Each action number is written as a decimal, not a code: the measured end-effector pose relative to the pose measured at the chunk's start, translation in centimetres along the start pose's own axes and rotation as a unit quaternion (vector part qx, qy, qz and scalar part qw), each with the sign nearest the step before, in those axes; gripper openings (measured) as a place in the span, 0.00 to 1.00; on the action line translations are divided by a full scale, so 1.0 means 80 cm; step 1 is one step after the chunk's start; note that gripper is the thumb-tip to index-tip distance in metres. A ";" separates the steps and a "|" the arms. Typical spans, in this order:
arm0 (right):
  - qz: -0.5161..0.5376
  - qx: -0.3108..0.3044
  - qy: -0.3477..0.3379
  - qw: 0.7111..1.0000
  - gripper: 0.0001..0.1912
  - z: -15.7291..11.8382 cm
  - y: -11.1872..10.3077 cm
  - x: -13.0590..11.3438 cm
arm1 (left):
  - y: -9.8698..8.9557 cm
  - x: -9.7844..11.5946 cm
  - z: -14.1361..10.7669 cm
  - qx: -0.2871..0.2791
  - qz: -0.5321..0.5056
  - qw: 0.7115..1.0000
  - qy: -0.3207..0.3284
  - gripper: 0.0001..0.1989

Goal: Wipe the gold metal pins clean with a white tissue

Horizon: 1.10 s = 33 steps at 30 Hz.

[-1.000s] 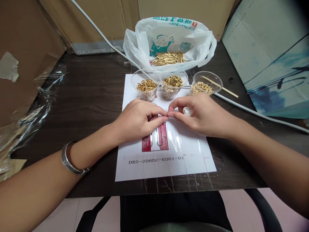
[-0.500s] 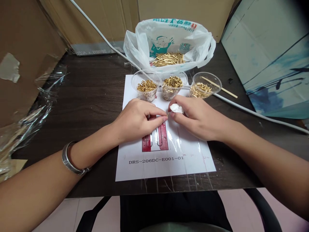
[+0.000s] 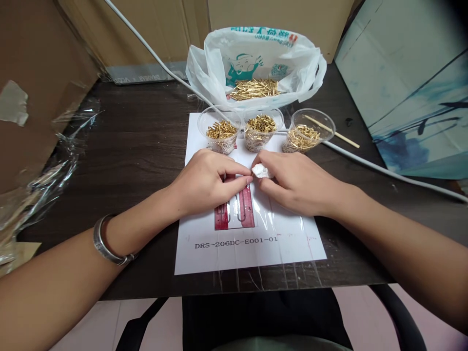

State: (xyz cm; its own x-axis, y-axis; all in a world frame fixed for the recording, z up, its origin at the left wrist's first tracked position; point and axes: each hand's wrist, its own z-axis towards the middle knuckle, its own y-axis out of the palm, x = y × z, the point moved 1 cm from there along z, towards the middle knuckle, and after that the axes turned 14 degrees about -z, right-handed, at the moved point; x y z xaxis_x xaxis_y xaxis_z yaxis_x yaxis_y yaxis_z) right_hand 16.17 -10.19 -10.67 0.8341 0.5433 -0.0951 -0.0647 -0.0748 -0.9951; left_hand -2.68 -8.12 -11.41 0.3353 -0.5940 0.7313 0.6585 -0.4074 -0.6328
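Note:
Above the printed sheet (image 3: 204, 258), my left hand (image 3: 214, 180) pinches something tiny between thumb and forefinger; it looks like a small gold piece but is mostly hidden. My right hand (image 3: 285, 183) is closed on a white wad (image 3: 261, 170), close against the left fingertips. Behind the hands stand a left clear cup (image 3: 222, 134), a middle clear cup (image 3: 261, 131) and a right clear cup (image 3: 302, 136), each with small gold pins in it.
A white plastic bag (image 3: 310, 73) with longer gold pins stands at the back. A wooden stick (image 3: 345, 139) lies by the right cup. A white cable (image 3: 383, 169) crosses the dark table (image 3: 139, 131). Cardboard walls the back and left; crumpled clear film (image 3: 62, 170) lies left.
My right hand has moved slightly left, and the white wad with it, now nearly touching the left fingertips. My left hand has hardly moved.

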 end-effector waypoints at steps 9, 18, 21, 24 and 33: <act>0.013 -0.008 -0.010 1.000 0.16 0.003 0.000 0.005 | 0.000 0.000 0.000 -0.001 0.001 1.000 0.008 0.09; -0.013 -0.014 0.004 1.000 0.13 0.001 0.000 0.003 | 0.000 0.002 0.000 -0.001 -0.008 1.000 -0.002 0.09; -0.019 -0.021 -0.016 0.999 0.11 0.001 0.001 0.004 | 0.000 0.003 0.000 0.003 -0.014 1.000 -0.008 0.09; -0.013 -0.014 -0.032 0.999 0.10 0.001 0.001 0.004 | -0.001 0.003 0.000 0.002 -0.014 1.000 -0.005 0.09; -0.005 0.013 -0.037 0.999 0.17 0.003 0.003 -0.004 | 0.000 0.001 0.000 -0.008 -0.002 1.000 0.016 0.08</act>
State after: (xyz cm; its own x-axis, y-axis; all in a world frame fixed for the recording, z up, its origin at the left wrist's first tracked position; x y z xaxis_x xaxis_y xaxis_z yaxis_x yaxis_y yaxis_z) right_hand 15.77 -10.18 -10.91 0.7916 0.6050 -0.0862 -0.0720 -0.0478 -0.9963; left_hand -2.65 -8.18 -11.31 0.3108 -0.6141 0.7255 0.6490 -0.4205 -0.6340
